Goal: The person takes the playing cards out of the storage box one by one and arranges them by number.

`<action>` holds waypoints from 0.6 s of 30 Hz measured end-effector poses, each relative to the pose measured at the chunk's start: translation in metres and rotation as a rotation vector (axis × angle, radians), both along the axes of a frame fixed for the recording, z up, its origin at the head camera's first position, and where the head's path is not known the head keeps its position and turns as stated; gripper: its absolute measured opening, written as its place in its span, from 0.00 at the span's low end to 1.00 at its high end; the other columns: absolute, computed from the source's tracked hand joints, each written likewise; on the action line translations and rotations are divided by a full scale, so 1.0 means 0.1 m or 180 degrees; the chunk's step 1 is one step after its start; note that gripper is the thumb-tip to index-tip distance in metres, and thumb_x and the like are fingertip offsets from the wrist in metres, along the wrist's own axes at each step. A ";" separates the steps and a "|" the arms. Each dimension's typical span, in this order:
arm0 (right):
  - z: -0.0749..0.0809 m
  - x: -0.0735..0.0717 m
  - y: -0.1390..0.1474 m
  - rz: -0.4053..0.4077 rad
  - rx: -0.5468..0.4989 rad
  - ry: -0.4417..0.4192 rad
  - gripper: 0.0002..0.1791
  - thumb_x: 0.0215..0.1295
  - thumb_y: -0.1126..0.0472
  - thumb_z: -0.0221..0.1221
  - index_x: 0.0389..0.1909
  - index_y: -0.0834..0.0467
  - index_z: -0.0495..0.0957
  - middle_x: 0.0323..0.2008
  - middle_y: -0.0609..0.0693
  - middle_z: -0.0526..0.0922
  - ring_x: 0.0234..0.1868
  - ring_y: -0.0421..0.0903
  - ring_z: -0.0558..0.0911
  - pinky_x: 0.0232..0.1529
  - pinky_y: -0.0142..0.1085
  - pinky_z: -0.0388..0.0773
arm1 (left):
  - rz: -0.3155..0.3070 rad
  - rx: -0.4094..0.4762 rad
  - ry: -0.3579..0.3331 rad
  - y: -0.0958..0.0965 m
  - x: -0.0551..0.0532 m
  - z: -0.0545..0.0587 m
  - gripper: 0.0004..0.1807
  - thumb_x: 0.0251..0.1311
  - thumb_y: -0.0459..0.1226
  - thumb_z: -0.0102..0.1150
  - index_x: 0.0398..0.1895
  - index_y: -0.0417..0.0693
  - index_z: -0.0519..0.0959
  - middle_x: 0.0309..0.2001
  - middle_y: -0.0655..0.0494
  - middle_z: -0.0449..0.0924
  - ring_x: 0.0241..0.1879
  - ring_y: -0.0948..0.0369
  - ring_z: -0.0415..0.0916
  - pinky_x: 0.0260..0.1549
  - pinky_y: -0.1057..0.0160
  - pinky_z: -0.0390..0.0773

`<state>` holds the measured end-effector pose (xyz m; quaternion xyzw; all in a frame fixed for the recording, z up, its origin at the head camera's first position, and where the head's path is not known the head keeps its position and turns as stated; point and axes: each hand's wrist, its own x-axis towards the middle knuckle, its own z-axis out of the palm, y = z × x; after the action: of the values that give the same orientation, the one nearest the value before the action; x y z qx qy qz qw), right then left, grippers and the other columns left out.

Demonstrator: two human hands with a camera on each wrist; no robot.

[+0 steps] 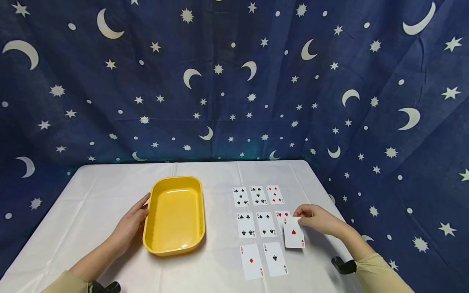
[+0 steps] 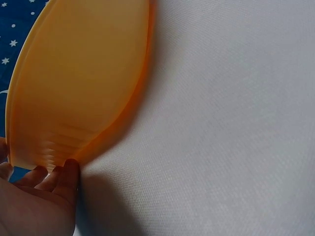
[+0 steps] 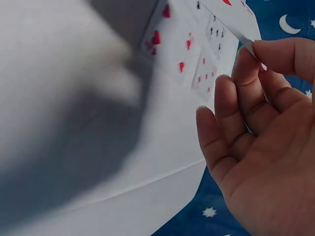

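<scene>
My right hand [image 1: 316, 219] pinches an ace of hearts [image 1: 294, 234] at its upper right corner, thumb against index finger, the other fingers spread loosely. The ace overlaps a four of hearts [image 1: 280, 216], hiding most of it in the head view. Left of it lie an ace of clubs [image 1: 275, 264] and an ace of diamonds [image 1: 249, 268], both face up. On the other side, my left hand [image 1: 128, 228] touches the left side of a yellow tray [image 1: 176, 251]. Its fingertips [image 2: 71, 169] rest against the outer wall in the left wrist view.
Above the aces lie a four of clubs [image 1: 246, 232] and a four of spades [image 1: 266, 232]. A further row holds a five of spades [image 1: 241, 197], five of clubs [image 1: 258, 200] and five of diamonds [image 1: 275, 199]. A white cloth [image 1: 216, 183] covers the table; a starry curtain [image 1: 234, 97] hangs behind.
</scene>
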<state>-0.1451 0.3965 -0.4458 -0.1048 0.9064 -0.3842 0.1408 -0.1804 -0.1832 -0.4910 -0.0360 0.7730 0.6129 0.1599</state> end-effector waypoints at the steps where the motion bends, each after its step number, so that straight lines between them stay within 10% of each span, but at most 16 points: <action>1: -0.01 0.02 0.03 0.0010 -0.0013 -0.0054 0.06 0.63 0.66 0.60 0.40 0.59 0.81 0.33 0.49 0.79 0.36 0.44 0.75 0.34 0.32 0.70 | -0.0009 -0.0002 -0.0003 0.00 0.00 0.01 0.35 0.80 0.44 0.35 0.84 0.62 0.38 0.82 0.39 0.41 0.77 0.41 0.50 0.71 0.41 0.56; 18: -0.30 0.24 0.10 0.0238 -0.0175 -0.0522 0.06 0.57 0.69 0.63 0.36 0.64 0.82 0.26 0.45 0.77 0.26 0.37 0.72 0.25 0.27 0.67 | -0.0030 -0.0009 -0.0031 0.01 -0.03 0.01 0.36 0.80 0.44 0.35 0.84 0.63 0.36 0.82 0.40 0.40 0.77 0.41 0.50 0.71 0.42 0.57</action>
<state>-0.1216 0.4063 -0.4763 -0.1106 0.8764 -0.4107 0.2259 -0.1834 -0.1825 -0.4900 -0.0355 0.7733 0.6108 0.1665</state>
